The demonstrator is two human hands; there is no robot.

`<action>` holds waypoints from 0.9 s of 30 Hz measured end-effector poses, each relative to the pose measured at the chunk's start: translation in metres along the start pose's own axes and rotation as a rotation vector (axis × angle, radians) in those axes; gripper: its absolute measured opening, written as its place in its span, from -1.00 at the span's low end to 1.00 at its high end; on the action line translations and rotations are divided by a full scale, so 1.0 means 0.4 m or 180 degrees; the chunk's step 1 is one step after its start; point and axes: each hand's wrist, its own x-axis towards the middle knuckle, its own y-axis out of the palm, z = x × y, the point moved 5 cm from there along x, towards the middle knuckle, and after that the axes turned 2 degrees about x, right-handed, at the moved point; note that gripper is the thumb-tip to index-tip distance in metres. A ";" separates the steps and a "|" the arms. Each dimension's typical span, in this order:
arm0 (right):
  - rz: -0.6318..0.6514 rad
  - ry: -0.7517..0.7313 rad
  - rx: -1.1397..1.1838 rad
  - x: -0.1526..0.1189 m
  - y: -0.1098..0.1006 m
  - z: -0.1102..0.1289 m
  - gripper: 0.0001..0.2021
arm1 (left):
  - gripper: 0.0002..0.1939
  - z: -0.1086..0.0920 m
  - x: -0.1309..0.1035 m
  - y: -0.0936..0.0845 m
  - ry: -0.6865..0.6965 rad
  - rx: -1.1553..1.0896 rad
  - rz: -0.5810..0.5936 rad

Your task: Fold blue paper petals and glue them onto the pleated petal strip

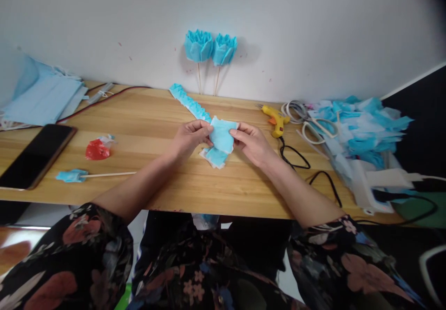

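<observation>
my left hand pinches the left edge of a small blue square between thumb and fingers; my right hand pinches its right edge. the square is in front of me, over the desk. just under it, more blue pieces with pale edges, partly hidden.

beyond my left hand, a pleated blue strip runs slantwise toward the back. farther, two blue flowers on thin sticks stand against the wall.

to the right of my right hand: yellow glue gun, black cord trailing. past it, scissors beside a heap of blue and white scraps; nearer me, a white power strip.

to the left: a stick with a blue tip, red wrapper, dark phone. behind the phone, a stack of blue face masks.
</observation>
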 end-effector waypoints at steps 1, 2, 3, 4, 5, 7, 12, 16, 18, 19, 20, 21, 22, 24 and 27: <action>-0.0016 0.0005 0.0020 0.000 -0.001 0.001 -0.70 | -0.70 0.001 0.001 -0.001 0.0004 -0.0054 -0.0021; -0.0032 0.0009 0.0033 0.001 -0.002 0.002 -0.70 | -0.69 0.001 0.002 -0.001 0.0004 -0.0101 -0.0031; -0.0046 0.0010 0.0039 0.001 -0.003 0.003 -0.71 | -0.68 0.001 0.003 -0.001 0.0000 -0.0136 -0.0033; -0.0051 0.0007 0.0041 0.002 -0.003 0.004 -0.70 | -0.68 0.001 0.003 0.000 -0.0008 -0.0156 -0.0029; -0.0031 0.0015 0.0043 0.002 -0.003 0.004 -0.70 | -0.68 0.001 0.004 0.000 -0.0013 -0.0165 -0.0029; 0.0086 0.0048 0.0060 0.003 0.000 0.003 -0.68 | -0.70 0.002 0.005 0.001 -0.0029 -0.0166 -0.0040; 0.0453 0.0034 -0.0019 0.001 0.013 0.001 -0.60 | -0.76 0.003 0.008 -0.004 0.0000 -0.0178 -0.0198; 0.0470 -0.0077 -0.0206 0.001 0.017 0.002 -0.60 | -0.79 0.001 0.008 -0.006 0.0042 -0.0074 -0.0309; 0.0374 -0.0106 -0.0266 0.004 0.013 0.000 -0.57 | -0.80 -0.002 0.008 -0.007 0.0074 -0.0065 -0.0357; 0.0331 -0.0115 -0.0290 0.005 0.011 -0.001 -0.58 | -0.80 -0.004 0.008 -0.007 0.0101 -0.0075 -0.0379; 0.0303 -0.0124 -0.0305 0.006 0.009 -0.002 -0.59 | -0.80 -0.007 0.007 -0.008 0.0127 -0.0086 -0.0397; 0.0289 -0.0130 -0.0305 0.007 0.007 -0.003 -0.60 | -0.81 -0.009 0.007 -0.008 0.0146 -0.0094 -0.0403; 0.0284 -0.0131 -0.0297 0.008 0.007 -0.003 -0.60 | -0.81 -0.011 0.006 -0.008 0.0154 -0.0096 -0.0402; 0.0287 -0.0124 -0.0265 0.009 0.007 -0.004 -0.58 | -0.80 -0.013 0.005 -0.007 0.0141 -0.0087 -0.0398; 0.0276 -0.0130 -0.0260 0.008 0.006 -0.004 -0.55 | -0.79 -0.014 0.005 -0.005 0.0092 -0.0067 -0.0400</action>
